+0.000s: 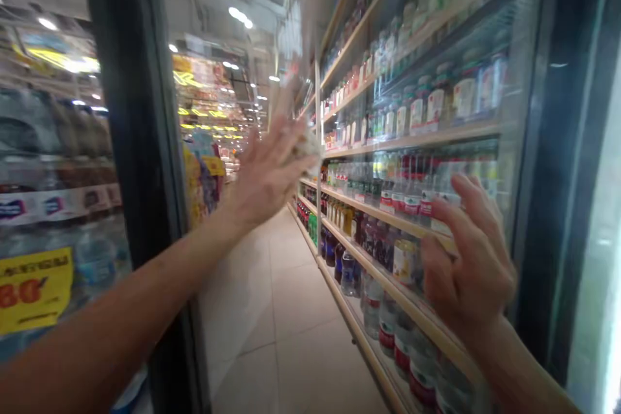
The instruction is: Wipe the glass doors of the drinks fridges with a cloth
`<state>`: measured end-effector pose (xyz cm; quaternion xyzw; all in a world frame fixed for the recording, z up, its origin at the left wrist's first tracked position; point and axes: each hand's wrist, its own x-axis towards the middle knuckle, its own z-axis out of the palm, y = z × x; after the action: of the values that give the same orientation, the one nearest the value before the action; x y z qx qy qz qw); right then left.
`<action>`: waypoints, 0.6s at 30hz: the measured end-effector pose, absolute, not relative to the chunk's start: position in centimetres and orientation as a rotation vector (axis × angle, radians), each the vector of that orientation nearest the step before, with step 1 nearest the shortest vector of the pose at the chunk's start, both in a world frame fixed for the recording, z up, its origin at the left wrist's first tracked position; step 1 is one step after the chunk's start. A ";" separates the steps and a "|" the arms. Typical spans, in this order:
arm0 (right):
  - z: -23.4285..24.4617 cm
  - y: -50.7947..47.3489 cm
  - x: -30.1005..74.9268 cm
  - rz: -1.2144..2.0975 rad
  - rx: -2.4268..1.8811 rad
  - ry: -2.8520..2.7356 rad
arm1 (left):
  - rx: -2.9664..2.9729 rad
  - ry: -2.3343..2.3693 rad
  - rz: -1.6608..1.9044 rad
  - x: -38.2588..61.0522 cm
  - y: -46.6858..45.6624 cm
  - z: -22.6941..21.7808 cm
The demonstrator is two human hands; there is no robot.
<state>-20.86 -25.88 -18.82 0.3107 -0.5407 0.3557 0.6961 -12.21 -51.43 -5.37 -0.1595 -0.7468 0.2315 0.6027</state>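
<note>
A glass door (252,310) with a dark frame (140,142) stands in front of me. My left hand (266,174) reaches up to the pane, blurred, with its fingers stretched out. Under its fingers is a pale, patterned, crumpled cloth (305,147), partly hidden by the hand and apparently pressed on the glass. A faint reflection of the hand shows above it. At the right, my right hand (473,259) is raised with bent fingers, thumb and forefinger apart and nothing between them. It is close to the glass; whether it touches cannot be told.
Shelves (412,142) of bottles appear on the right, seen in or through the pane. On the left are packs of bottles (58,194) and a yellow price sign (33,288). A dark frame edge (548,174) runs up the far right. Pale floor tiles show in the middle.
</note>
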 end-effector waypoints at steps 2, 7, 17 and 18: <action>-17.4 -26.5 -24.2 0.759 0.629 -1.270 | -0.050 -1.533 0.359 -11.5 -53.8 -3.8; -18.2 -28.6 -28.8 0.586 0.570 -1.415 | -0.074 -1.543 0.306 -14.6 -49.8 -8.1; -19.0 -28.6 -28.8 0.549 0.579 -1.356 | 0.056 -1.417 0.318 -14.8 -49.9 -8.1; -19.0 -28.7 -28.8 0.559 0.580 -1.353 | -0.002 -1.457 0.349 -15.2 -49.2 -8.5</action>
<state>-28.81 -28.69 -18.97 0.2609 -0.6088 0.2514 0.7058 -15.23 -49.20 -8.53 -0.0010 -0.6622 0.1589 0.7323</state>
